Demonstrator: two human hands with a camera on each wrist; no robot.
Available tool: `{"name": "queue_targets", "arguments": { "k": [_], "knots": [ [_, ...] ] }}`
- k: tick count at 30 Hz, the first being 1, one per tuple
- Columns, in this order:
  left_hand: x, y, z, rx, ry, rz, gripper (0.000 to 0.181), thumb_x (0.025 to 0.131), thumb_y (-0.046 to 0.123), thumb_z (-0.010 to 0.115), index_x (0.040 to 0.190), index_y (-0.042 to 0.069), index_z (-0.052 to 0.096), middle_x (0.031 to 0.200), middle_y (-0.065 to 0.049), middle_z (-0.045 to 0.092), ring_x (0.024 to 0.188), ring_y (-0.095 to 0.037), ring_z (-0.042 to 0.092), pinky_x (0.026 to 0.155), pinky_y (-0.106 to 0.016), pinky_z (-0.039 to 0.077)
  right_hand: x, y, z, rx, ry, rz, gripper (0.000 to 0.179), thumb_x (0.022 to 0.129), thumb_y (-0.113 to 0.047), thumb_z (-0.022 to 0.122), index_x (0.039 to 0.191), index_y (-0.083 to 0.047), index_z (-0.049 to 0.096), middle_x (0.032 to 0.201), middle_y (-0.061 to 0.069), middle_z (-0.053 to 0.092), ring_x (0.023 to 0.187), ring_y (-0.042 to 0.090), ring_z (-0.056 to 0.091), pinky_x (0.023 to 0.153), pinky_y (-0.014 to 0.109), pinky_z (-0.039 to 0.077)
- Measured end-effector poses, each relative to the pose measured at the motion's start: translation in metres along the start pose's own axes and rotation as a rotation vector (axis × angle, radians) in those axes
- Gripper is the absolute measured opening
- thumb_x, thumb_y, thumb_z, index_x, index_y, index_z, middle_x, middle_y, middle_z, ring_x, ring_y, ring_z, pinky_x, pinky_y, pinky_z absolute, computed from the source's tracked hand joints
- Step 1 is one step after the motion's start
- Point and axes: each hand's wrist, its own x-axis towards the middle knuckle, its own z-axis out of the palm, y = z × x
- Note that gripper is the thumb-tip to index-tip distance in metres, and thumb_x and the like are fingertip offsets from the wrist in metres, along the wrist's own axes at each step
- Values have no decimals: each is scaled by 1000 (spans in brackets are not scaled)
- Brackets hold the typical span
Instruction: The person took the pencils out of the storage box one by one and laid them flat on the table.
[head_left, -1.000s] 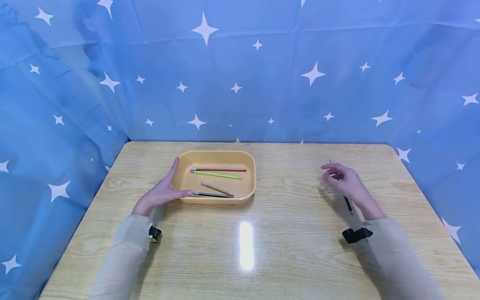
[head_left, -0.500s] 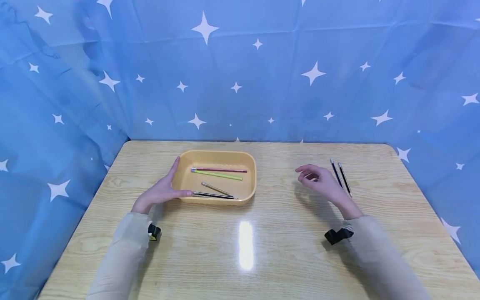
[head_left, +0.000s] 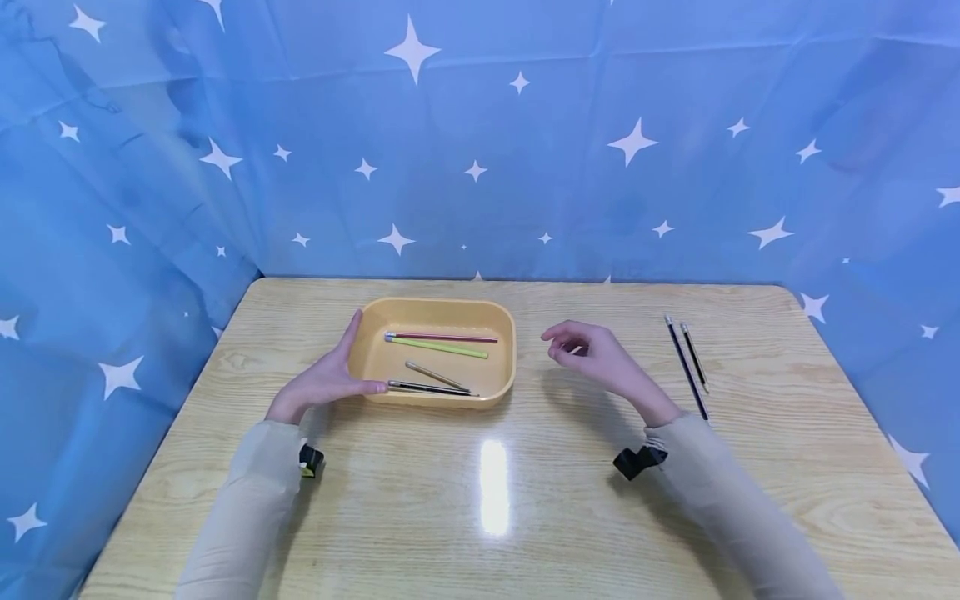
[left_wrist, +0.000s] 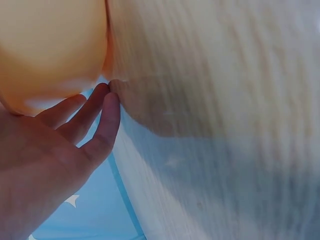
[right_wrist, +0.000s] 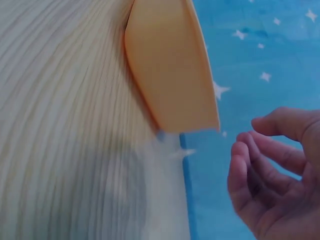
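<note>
Right hand (head_left: 597, 357) moved nearer tray (head_left: 435, 313), loosely curled; left hand (head_left: 324, 380) spread against it; several pencils (head_left: 442, 347) inside.

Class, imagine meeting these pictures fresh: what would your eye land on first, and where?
First comes the bright blue cloth with white stars, behind the table. Next, left of centre, sits the orange tray with pencils inside, the left hand at its left end. The right hand hovers just right of it; two dark pencils lie farther right.
</note>
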Motion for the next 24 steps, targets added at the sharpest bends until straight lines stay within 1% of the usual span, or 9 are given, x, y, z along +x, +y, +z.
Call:
{"name": "queue_targets", "arguments": {
  "k": [3, 9, 12, 16, 21, 24],
  "knots": [
    [1, 0, 1, 5, 13, -2, 127, 77, 27, 82, 152, 18, -20, 157, -27, -4, 140, -46, 12, 111, -58, 16, 7, -6, 8, 10, -14, -25, 21, 92, -4, 62, 111, 2, 66, 90, 7, 66, 82, 20, 61, 72, 27, 52],
    [1, -1, 4, 8, 25, -13, 128, 76, 28, 83, 152, 18, -19, 157, -27, -4, 140, -48, 11, 110, -58, 15, 18, -16, 27, 31, -39, -82, 21, 90, 0, 61, 109, 6, 66, 87, 6, 65, 77, 19, 60, 67, 27, 51],
    [1, 0, 4, 7, 27, -11, 127, 76, 27, 83, 152, 17, -19, 157, -27, -3, 140, -48, 12, 111, -58, 16, 21, -18, 35, 53, -50, -88, 20, 90, 1, 61, 108, 7, 65, 86, 6, 65, 76, 18, 59, 66, 26, 50],
    [0, 0, 4, -4, 29, 2, 127, 77, 26, 83, 153, 17, -18, 156, -28, -3, 140, -48, 13, 111, -57, 16, 27, -22, 44, 81, -70, -107, 20, 89, 3, 61, 108, 7, 65, 87, 8, 66, 78, 19, 60, 67, 25, 50],
    [1, -2, 4, -13, 33, 9, 126, 77, 24, 82, 153, 16, -18, 157, -27, -5, 140, -47, 13, 111, -57, 16, 37, -26, 55, 77, -94, -144, 19, 88, 2, 61, 106, 7, 66, 86, 8, 66, 77, 18, 61, 67, 25, 51],
    [2, -3, 3, -18, 31, 6, 126, 77, 25, 82, 153, 17, -19, 157, -26, -5, 140, -46, 12, 111, -56, 16, 42, -27, 61, 81, -111, -146, 19, 88, 3, 61, 105, 7, 66, 86, 6, 66, 77, 17, 60, 66, 26, 50]
  ]
}}
